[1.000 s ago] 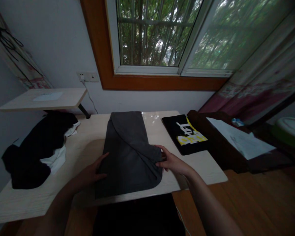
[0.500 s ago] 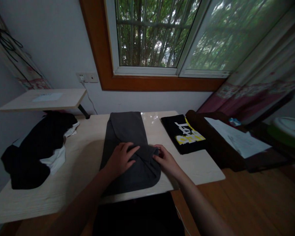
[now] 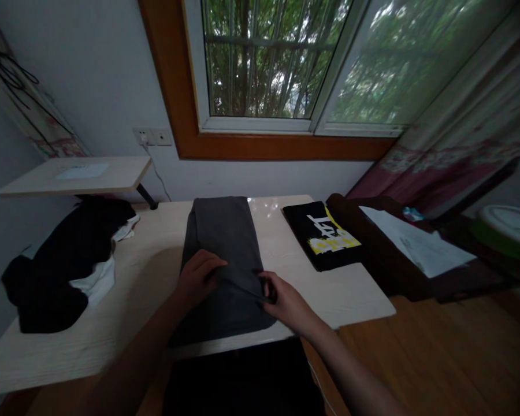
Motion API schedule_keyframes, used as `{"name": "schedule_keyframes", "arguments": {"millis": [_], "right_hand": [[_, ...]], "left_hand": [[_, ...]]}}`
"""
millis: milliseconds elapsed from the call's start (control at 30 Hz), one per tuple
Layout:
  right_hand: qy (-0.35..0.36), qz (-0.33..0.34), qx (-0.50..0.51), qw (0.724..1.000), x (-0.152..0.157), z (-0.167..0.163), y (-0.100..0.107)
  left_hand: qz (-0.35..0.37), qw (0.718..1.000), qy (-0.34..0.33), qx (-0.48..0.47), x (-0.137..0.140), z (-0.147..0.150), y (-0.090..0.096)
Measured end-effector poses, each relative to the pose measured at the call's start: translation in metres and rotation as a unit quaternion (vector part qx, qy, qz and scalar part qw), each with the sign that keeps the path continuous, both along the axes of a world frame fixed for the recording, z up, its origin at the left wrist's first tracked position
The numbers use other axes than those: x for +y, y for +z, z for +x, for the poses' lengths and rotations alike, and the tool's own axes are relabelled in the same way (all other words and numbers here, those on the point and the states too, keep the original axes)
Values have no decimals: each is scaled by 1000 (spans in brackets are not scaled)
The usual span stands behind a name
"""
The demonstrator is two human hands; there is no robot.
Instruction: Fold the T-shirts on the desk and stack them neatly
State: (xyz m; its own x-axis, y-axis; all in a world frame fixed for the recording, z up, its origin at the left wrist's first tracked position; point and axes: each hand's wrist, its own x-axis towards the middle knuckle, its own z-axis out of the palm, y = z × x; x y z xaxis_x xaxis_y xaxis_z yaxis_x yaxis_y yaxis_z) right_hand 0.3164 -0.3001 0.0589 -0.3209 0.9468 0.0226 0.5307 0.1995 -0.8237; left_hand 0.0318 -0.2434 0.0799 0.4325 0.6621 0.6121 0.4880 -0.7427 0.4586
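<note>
The pale wood-grain worktop (image 3: pixel 349 292) carries a crumpled heap of black and white cloth (image 3: pixel 56 277) at its left end, a folded dark grey cloth (image 3: pixel 231 231) lying from far edge to near edge, and a flat folded black cloth with white and yellow print (image 3: pixel 303 231) along the right edge.

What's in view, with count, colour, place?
Flat wooden table: one, pale, centre.
Folded rectangular cloth garment: one, dark grey, table's middle.
Folded rectangular printed cloth: one, black with white and yellow, table's right.
Crumpled cloth pile: one, black and white, table's left.
Flat wooden shelf: one, pale, left.
Flat sheets: two, white, on shelf and far right.
Glass window: one, brown-framed, behind table.
Wall sockets: two, white, left of window.
Patterned fabric curtains: two, pale and pink, both sides.
Round tub: one, green, far right.
Left hand: one, over grey garment.
Right hand: one, at garment's right edge.
</note>
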Motion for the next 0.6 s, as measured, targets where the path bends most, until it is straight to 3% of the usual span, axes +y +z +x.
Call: {"name": "schedule_keyframes", "arguments": {"millis": [133, 333, 433, 600], "right_hand": [[19, 65, -101, 993, -5, 11, 0], [22, 121, -72, 990, -23, 23, 21], [70, 151, -68, 984, -34, 22, 27], [162, 163, -148, 962, -41, 14, 23]], "left_hand": [[6, 1000, -10, 7, -14, -36, 7], [-10, 999, -26, 29, -45, -75, -3], [-44, 998, -30, 38, -60, -91, -11], [-137, 983, -34, 114, -74, -105, -15]]}}
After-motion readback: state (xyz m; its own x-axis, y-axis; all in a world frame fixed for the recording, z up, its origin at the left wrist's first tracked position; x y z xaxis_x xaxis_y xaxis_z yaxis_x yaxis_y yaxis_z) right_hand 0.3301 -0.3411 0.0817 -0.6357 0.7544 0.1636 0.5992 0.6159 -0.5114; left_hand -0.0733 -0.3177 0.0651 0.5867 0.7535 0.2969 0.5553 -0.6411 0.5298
